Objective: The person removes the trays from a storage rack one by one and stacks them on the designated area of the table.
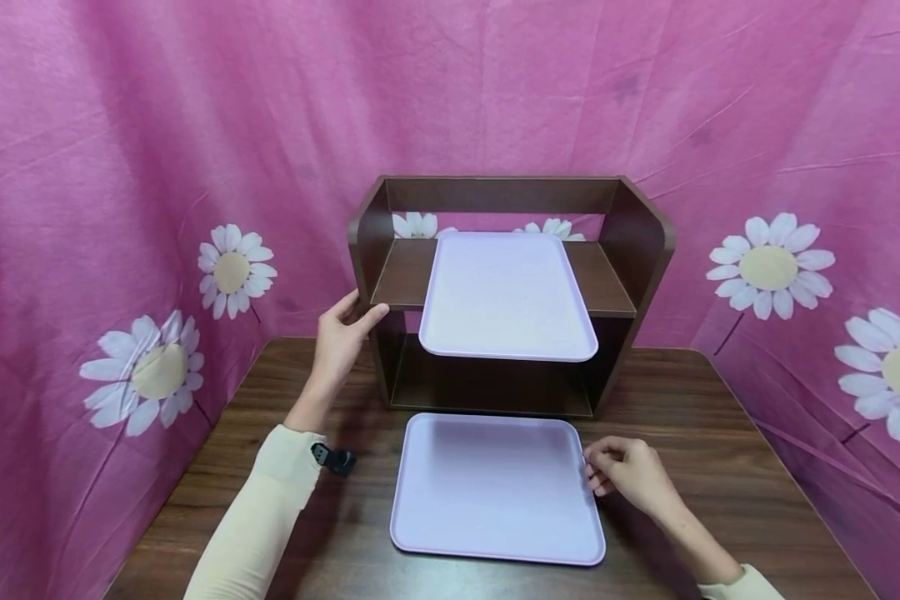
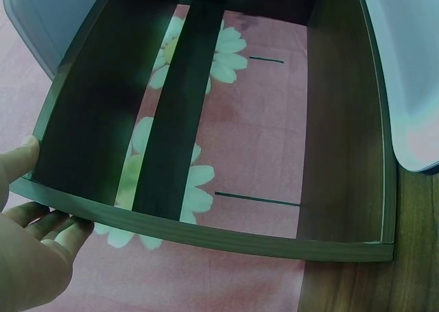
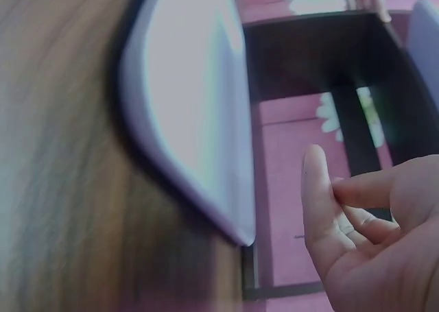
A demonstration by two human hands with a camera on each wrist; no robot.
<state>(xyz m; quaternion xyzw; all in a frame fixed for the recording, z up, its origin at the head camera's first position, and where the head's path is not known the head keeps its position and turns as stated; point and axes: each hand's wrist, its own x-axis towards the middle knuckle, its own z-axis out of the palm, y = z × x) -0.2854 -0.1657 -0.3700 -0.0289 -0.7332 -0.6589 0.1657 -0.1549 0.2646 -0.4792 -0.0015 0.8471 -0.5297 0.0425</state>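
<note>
My left hand (image 1: 341, 337) grips the left side panel of a dark brown two-tier shelf (image 1: 615, 304). In the left wrist view its thumb lies inside the panel (image 2: 226, 238) and the fingers outside. A pale lilac tray (image 1: 506, 292) lies on the upper board, its front end jutting past the board's edge. A second lilac tray (image 1: 498, 492) lies on the table in front of the shelf. At that tray's right rim is my right hand (image 1: 630, 475), fingers loosely bent; the right wrist view shows nothing between thumb and fingers.
The shelf stands toward the back of a dark wood table (image 1: 697, 433). A pink curtain (image 1: 487, 92) with white daisies hangs behind and at both sides. On my left sleeve (image 1: 258, 508) sits a black strap buckle (image 1: 333, 458).
</note>
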